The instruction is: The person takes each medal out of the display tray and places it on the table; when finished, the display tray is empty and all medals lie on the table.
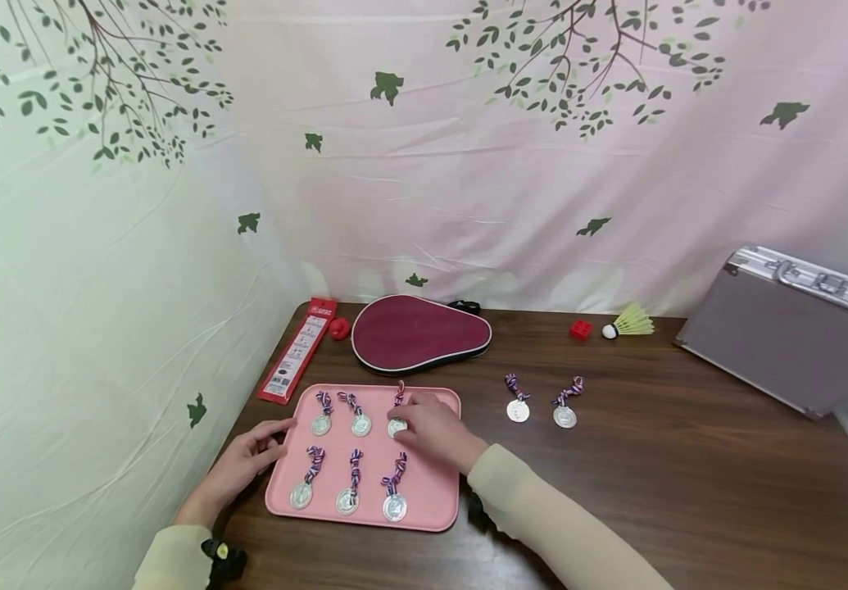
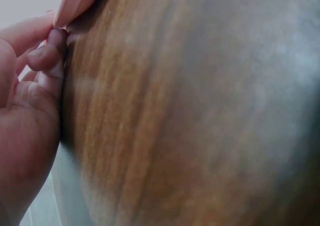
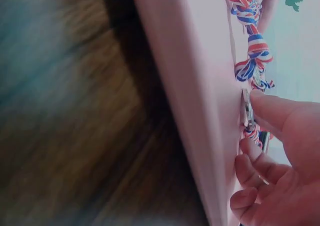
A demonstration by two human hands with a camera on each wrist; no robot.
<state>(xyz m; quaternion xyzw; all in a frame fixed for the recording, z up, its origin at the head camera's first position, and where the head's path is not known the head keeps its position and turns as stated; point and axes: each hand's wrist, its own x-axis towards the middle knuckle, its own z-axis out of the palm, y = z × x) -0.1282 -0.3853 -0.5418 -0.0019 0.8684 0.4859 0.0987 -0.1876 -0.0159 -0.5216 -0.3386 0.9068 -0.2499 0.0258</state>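
A pink tray (image 1: 431, 523) lies on the table with several silver medals on it, in two rows, each with a knotted red, white and blue ribbon. My right hand (image 1: 434, 426) reaches over its right side and pinches the back-right medal (image 3: 247, 108), thumb against the disc and the other fingers curled beside it. Part of that medal is hidden by the hand in the head view. My left hand (image 1: 245, 459) rests at the tray's left edge, fingertips touching the rim, fingers relaxed. Nearest the front stand medals such as the front-middle medal (image 1: 347, 501).
Two more medals, the left one (image 1: 518, 410) and the right one (image 1: 564, 417), lie right of the tray. Behind are a maroon paddle case (image 1: 419, 332), red packet (image 1: 298, 348), small red object (image 1: 338, 329), red block (image 1: 581, 329), shuttlecock (image 1: 628, 322) and grey case (image 1: 785, 336).
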